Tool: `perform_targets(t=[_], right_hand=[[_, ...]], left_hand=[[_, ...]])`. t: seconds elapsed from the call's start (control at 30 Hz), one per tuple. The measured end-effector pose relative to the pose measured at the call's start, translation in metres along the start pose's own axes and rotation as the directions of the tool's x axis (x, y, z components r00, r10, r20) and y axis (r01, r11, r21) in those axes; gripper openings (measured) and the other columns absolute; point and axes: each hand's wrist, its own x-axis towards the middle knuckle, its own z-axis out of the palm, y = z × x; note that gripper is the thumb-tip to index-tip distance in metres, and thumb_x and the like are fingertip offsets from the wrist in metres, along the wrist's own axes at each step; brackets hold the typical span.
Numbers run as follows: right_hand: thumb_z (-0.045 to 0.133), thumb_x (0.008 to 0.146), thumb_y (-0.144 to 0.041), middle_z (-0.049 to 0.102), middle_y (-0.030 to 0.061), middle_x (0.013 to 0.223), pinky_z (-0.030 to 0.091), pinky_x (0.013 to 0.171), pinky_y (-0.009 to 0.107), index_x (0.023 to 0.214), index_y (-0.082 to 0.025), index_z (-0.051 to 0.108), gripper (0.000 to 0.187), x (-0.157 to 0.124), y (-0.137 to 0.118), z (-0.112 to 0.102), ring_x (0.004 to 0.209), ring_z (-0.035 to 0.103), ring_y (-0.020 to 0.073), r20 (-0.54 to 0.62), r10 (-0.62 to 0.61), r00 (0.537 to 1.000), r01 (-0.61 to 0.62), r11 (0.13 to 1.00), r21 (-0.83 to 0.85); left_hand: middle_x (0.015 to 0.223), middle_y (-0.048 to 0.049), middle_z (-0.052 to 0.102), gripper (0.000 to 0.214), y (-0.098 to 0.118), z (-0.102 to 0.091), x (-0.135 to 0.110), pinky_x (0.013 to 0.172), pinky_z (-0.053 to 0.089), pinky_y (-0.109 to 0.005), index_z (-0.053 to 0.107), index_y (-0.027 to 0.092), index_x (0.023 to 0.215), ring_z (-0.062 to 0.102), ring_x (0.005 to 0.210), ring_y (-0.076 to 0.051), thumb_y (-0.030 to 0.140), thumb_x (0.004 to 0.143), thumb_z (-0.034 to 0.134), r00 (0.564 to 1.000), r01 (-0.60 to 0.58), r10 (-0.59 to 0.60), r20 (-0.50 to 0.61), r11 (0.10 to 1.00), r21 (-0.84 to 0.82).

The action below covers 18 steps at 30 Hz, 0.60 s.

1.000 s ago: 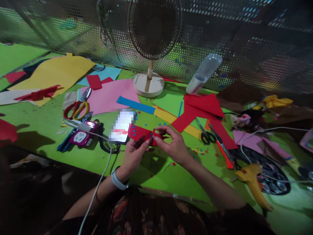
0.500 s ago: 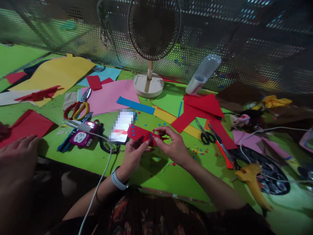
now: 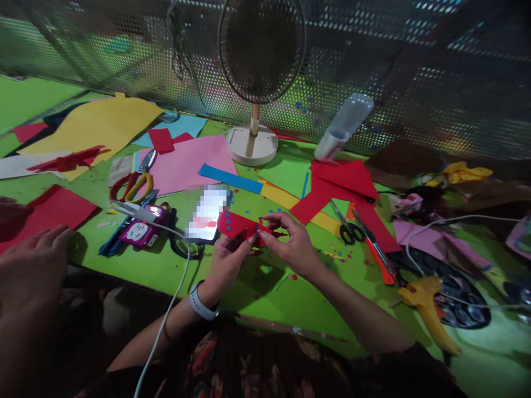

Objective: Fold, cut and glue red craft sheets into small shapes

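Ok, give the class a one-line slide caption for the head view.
Over a green table, the left hand holds a blue-dotted red piece, the right hand touching it.

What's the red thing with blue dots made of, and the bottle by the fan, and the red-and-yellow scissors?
Red piece: perhaps felt or thick paper; it looks flat, matt and neatly cut.
Bottle: probably smooth, shiny plastic; its upper part looks see-through.
Scissors: blades seem metal, grey with a gleam; handles likely plastic, being thick and brightly coloured.
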Motion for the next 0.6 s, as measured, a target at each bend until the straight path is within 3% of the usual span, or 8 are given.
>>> perform_targets(t=[0.17, 0.3, 0.43, 0.53, 0.6], right_hand=[[0.061, 0.083, -0.027, 0.064, 0.0022, 0.088, 0.055, 0.075, 0.03, 0.112, -0.023, 0.06, 0.029, 0.001, 0.003, -0.003, 0.083, 0.063, 0.0146, 0.032, -0.007, 0.999, 0.007, 1.0, -0.002], [0.064, 0.082, -0.029, 0.067, 0.0055, 0.101, 0.051, 0.089, 0.038, 0.12, -0.022, 0.057, 0.039, 0.003, -0.006, -0.02, 0.096, 0.063, 0.0182, -0.029, -0.076, 0.997, 0.073, 0.993, -0.089], [0.062, 0.085, -0.034, 0.068, 0.0063, 0.105, 0.048, 0.094, 0.043, 0.11, -0.023, 0.063, 0.027, -0.017, -0.013, -0.064, 0.098, 0.064, 0.0211, -0.129, -0.059, 0.99, 0.026, 0.968, -0.249], [0.062, 0.085, -0.039, 0.068, 0.0061, 0.111, 0.046, 0.096, 0.046, 0.109, -0.029, 0.063, 0.027, -0.062, -0.007, -0.111, 0.104, 0.063, 0.0245, -0.268, -0.039, 0.963, -0.077, 0.91, -0.408], [0.06, 0.084, -0.044, 0.067, 0.0075, 0.113, 0.046, 0.095, 0.044, 0.112, -0.035, 0.062, 0.029, -0.105, 0.003, -0.144, 0.105, 0.063, 0.0259, -0.417, -0.019, 0.909, -0.237, 0.8, -0.552]], left_hand=[[0.095, -0.0079, 0.075, 0.027, 0.002, 0.002, 0.0, 0.062, 0.059, -0.026, 0.074, 0.017, 0.094, 0.071, 0.077, -0.019, 0.028, 0.07, 0.079, 1.0, 0.005, -0.004, 0.019, 1.0, -0.022], [0.102, -0.0085, 0.074, 0.035, 0.005, 0.004, 0.0, 0.06, 0.06, -0.029, 0.07, 0.019, 0.101, 0.072, 0.084, -0.023, 0.033, 0.07, 0.079, 0.999, 0.032, -0.03, 0.03, 0.996, -0.079], [0.11, -0.0061, 0.071, 0.035, 0.005, 0.002, 0.0, 0.065, 0.061, -0.032, 0.067, 0.023, 0.104, 0.07, 0.093, -0.024, 0.035, 0.073, 0.076, 0.998, 0.053, -0.048, 0.042, 0.993, -0.109], [0.115, -0.0063, 0.069, 0.035, 0.005, 0.002, 0.001, 0.071, 0.06, -0.032, 0.064, 0.023, 0.106, 0.069, 0.1, -0.025, 0.036, 0.076, 0.075, 0.999, 0.044, -0.041, 0.032, 0.994, -0.102], [0.116, -0.0067, 0.069, 0.036, 0.006, 0.002, 0.001, 0.073, 0.059, -0.032, 0.063, 0.023, 0.108, 0.068, 0.101, -0.025, 0.036, 0.077, 0.074, 0.999, 0.043, -0.041, 0.026, 0.994, -0.098]])
